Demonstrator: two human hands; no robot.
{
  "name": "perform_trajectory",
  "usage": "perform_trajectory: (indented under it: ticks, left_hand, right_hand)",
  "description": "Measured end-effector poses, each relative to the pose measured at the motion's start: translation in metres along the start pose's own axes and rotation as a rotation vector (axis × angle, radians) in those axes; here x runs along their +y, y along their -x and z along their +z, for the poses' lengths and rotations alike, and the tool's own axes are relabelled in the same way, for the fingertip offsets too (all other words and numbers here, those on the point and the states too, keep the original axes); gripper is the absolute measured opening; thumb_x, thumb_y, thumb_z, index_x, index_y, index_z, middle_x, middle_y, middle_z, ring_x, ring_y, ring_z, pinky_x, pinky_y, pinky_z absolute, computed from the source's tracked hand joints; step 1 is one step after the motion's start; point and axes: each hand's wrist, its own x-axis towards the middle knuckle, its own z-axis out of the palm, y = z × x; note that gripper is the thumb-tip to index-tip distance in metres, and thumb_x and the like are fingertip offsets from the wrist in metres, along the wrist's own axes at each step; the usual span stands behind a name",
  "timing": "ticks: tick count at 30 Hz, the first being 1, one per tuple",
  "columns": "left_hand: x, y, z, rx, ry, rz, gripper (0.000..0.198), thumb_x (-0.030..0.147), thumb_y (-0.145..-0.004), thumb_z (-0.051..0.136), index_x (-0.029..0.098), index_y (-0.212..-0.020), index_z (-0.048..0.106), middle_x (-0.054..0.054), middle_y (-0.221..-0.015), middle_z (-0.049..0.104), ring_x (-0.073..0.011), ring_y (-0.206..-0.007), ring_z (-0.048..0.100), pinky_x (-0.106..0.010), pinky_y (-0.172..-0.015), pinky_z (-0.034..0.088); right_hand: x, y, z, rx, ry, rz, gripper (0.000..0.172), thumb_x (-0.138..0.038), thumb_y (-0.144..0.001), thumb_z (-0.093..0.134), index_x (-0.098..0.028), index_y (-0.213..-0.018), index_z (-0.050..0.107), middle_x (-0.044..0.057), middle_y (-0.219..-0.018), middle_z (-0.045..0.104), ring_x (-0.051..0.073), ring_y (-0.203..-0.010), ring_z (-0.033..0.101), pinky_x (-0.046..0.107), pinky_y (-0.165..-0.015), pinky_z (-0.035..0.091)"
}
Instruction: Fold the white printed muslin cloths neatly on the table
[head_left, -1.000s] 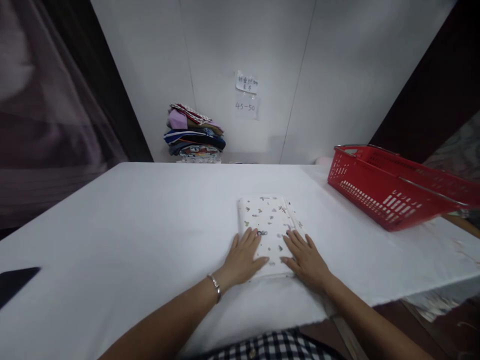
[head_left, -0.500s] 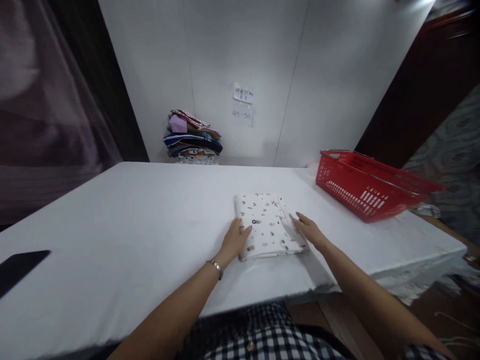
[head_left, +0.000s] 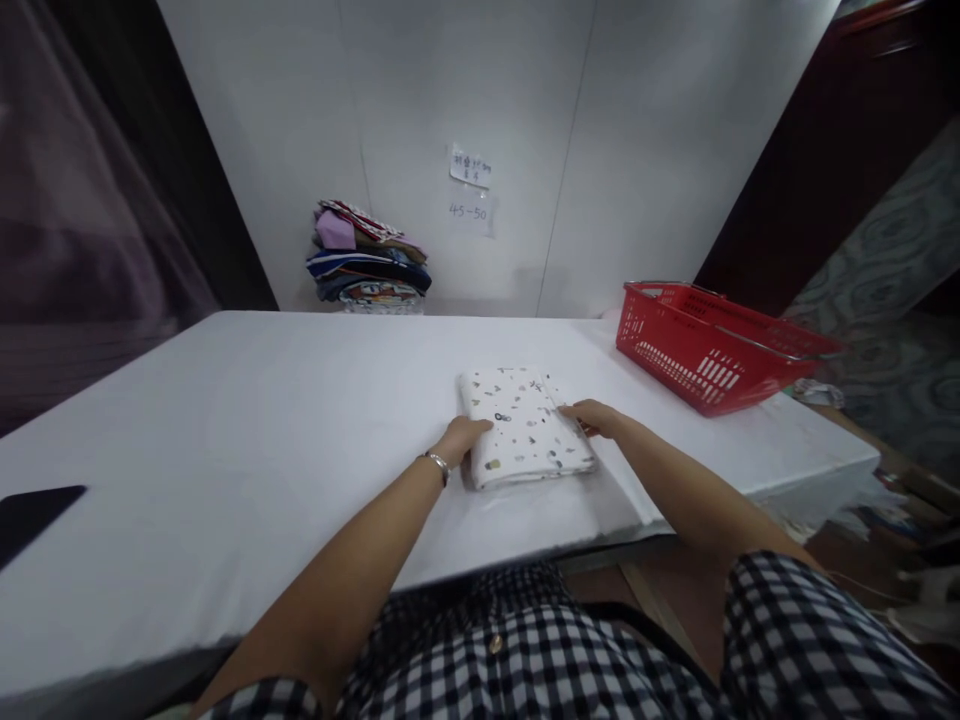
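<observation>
A folded white cloth (head_left: 525, 425) with a small scattered print lies on the white-covered table in front of me. My left hand (head_left: 460, 440) grips its left edge, thumb on top and the other fingers hidden at the side or underneath. At the right edge, my right hand (head_left: 594, 416) holds the cloth the same way, with the thumb over the top and fingertips curled at the side. The cloth looks flat and neatly layered; I cannot tell whether it is slightly raised off the table.
A red plastic basket (head_left: 712, 345) stands at the table's right side. Against the wall is a stack of folded fabrics (head_left: 371, 265). A dark flat object (head_left: 34, 515) lies at the left edge. Handwritten paper signs (head_left: 470, 167) hang on the wall above the table (head_left: 300, 420).
My hands have gone from lying flat along the cloth's sides to gripping its edges. The whole view has shifted slightly, so the basket and stack appear further left and higher.
</observation>
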Motion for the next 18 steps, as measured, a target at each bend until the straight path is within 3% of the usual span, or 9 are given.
perform_trajectory:
  ticks: [8,13,18]
  left_hand:
    - [0.004,0.000,0.004,-0.085,0.232,-0.057,0.040,0.024,-0.068,0.066,0.010,-0.105,0.055,-0.016,-0.106,0.066,-0.0248,-0.093,0.064,-0.033,-0.076,0.054]
    - [-0.002,0.000,-0.018,-0.083,0.287,-0.081,0.037,0.023,-0.069,0.064,0.011,-0.103,0.055,-0.015,-0.099,0.068,-0.0249,-0.087,0.065,-0.034,-0.070,0.056]
    - [-0.011,0.005,-0.037,-0.061,0.250,-0.098,0.038,0.018,-0.066,0.064,0.011,-0.102,0.053,-0.014,-0.089,0.069,-0.0252,-0.081,0.066,-0.035,-0.069,0.055]
  right_hand:
    - [0.000,0.004,0.006,-0.064,-0.005,0.006,0.038,-0.041,-0.068,0.073,-0.014,-0.092,0.060,0.009,-0.088,0.065,0.017,-0.075,0.060,0.025,-0.059,0.047]
    - [-0.002,0.016,0.021,-0.172,-0.039,-0.028,0.037,-0.042,-0.066,0.074,-0.013,-0.086,0.062,0.010,-0.086,0.068,0.019,-0.073,0.063,0.025,-0.057,0.049]
    - [-0.004,0.024,0.035,-0.153,-0.082,-0.086,0.037,-0.036,-0.066,0.075,-0.014,-0.092,0.061,0.012,-0.100,0.066,0.021,-0.086,0.062,0.027,-0.063,0.050]
